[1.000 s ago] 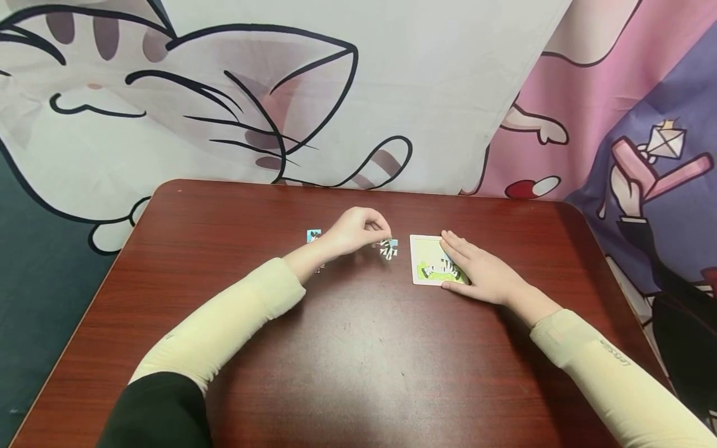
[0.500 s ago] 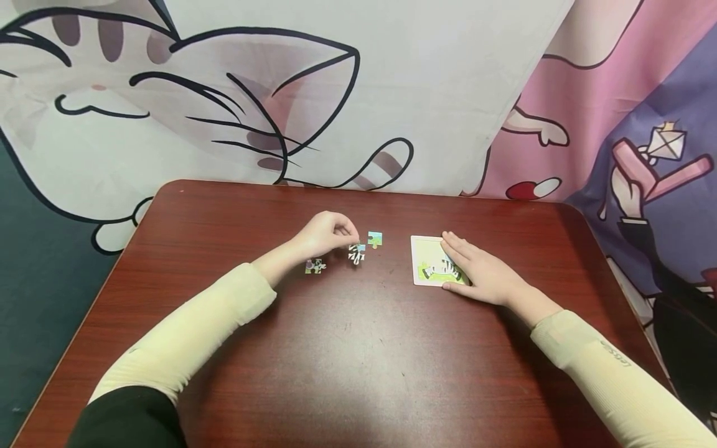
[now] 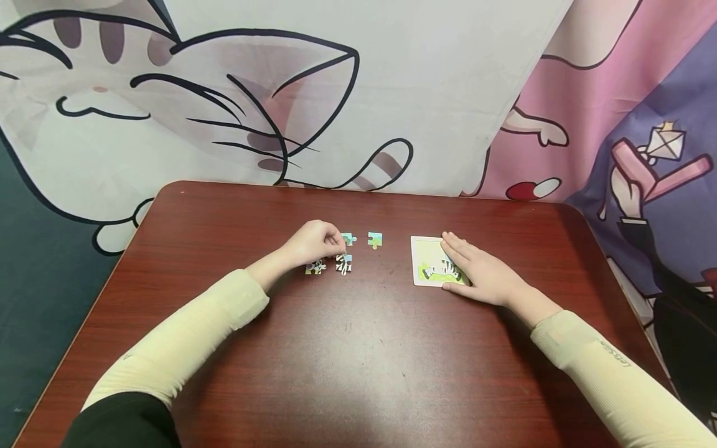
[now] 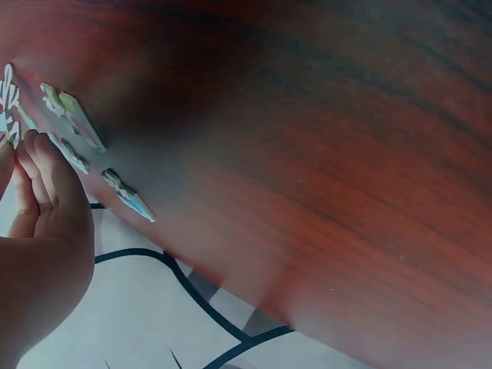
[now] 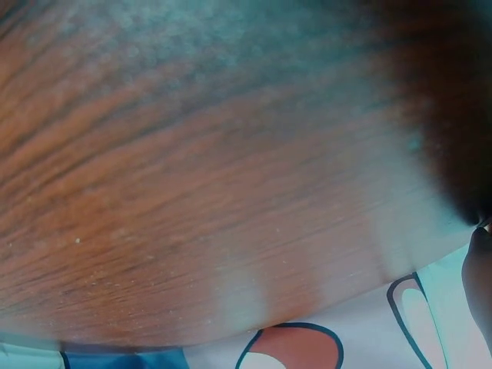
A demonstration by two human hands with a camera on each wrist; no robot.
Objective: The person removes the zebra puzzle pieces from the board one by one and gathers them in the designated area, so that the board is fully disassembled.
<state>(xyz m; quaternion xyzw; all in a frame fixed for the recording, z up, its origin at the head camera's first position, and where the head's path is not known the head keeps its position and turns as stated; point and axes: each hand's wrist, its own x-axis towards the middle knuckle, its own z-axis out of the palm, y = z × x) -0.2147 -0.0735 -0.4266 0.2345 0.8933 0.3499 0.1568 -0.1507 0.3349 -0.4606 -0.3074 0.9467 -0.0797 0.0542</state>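
My left hand (image 3: 315,242) pinches a black-and-white striped jigsaw piece (image 3: 344,266) between thumb and fingertips. In the left wrist view the piece (image 4: 8,96) shows at the fingertips, partly cut off by the frame. Just left of it lies a piece with purple and green (image 3: 315,267). A blue-green piece (image 3: 349,239) is partly covered by the fingers, and another (image 3: 374,239) lies farther right. The left wrist view also shows a black-and-blue piece (image 4: 129,196) beyond the hand. My right hand (image 3: 483,272) rests flat, fingers straight, on a white-bordered zebra picture card (image 3: 427,261), covering its right side.
The brown wooden table (image 3: 358,348) has rounded far corners. Behind its far edge hangs a cloth (image 3: 437,81) printed with a cartoon cat. The right wrist view shows mostly bare tabletop (image 5: 192,192), with little of the hand.
My left hand has moved left with the striped piece, from near the card to beside the other pieces, uncovering the blue-green ones. My right hand has stayed on the card.
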